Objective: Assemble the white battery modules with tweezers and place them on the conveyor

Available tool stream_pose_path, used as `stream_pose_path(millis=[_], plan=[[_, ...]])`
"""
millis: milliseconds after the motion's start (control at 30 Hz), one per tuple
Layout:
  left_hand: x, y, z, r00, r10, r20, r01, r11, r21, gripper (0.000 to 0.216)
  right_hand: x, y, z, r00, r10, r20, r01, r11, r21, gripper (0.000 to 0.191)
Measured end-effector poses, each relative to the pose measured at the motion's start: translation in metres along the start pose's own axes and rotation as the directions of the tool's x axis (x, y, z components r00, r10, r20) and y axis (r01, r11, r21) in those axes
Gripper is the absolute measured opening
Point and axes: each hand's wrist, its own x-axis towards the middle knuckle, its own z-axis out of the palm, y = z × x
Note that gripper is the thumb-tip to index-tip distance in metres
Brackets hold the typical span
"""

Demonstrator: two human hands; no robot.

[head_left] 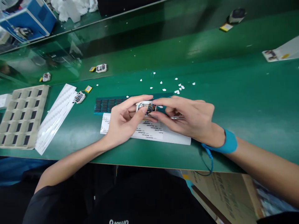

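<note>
A small white device housing (151, 107), its circuit board and wires exposed, is held just above the bench. My left hand (121, 123) grips it from the left, the thumb lying across the board. On the other side, my right hand (192, 116) pinches the housing's right edge between thumb and index finger. Something thin and shiny (177, 118) shows under the curled fingers of that hand; its kind is unclear. Beneath both hands lie a printed white label sheet (149, 133) and a dark slotted mat (109, 105), partly covered.
Similar open housings with yellow batteries lie at left (79, 97), further back (101, 68) and far right (237, 15). A beige compartment tray (22, 116) and a paper strip (56, 119) sit left. White scraps (179, 88) dot the green bench. A blue wrist strap (230, 141) trails a cord.
</note>
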Motion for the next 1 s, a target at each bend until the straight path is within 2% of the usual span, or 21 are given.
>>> stream_pose_path(millis=[133,367,433,533,600,667,833,1000], plan=[[-0.001,-0.005,0.004,0.995,0.075,-0.069,-0.075,0.997,0.009,0.020,-0.001,-0.003,-0.001,1.000,-0.025,-0.007,0.024,0.994,-0.109,0.009],[-0.010,-0.007,0.006,0.995,0.034,-0.095,-0.026,0.996,0.088,0.024,-0.007,-0.006,0.002,0.997,-0.066,0.040,0.071,0.988,-0.139,0.011],[-0.009,-0.008,0.005,0.994,0.014,-0.110,-0.007,0.998,0.066,0.022,-0.008,-0.004,0.002,0.995,-0.057,0.079,0.066,0.992,-0.107,0.011],[-0.004,-0.009,0.002,0.991,-0.001,-0.133,0.008,0.999,0.050,0.018,-0.006,-0.001,0.000,0.992,-0.017,0.126,0.012,0.999,0.040,0.012],[-0.001,-0.008,-0.001,0.989,-0.006,-0.147,0.016,0.998,0.066,0.018,-0.003,0.001,-0.004,0.993,-0.025,0.115,0.015,0.995,0.095,0.015],[0.001,-0.007,-0.003,0.988,-0.012,-0.157,0.025,0.996,0.080,0.019,0.000,0.001,-0.007,0.995,-0.045,0.085,0.038,0.996,0.080,0.012],[-0.001,-0.004,-0.002,0.992,0.018,-0.125,0.001,0.989,0.151,0.015,0.003,0.001,-0.011,0.993,-0.018,0.120,0.014,0.999,0.037,0.003],[-0.004,-0.002,0.000,0.996,-0.084,-0.043,0.089,0.988,0.124,0.015,0.003,0.003,-0.010,0.990,0.026,0.136,-0.040,0.994,0.099,0.006]])
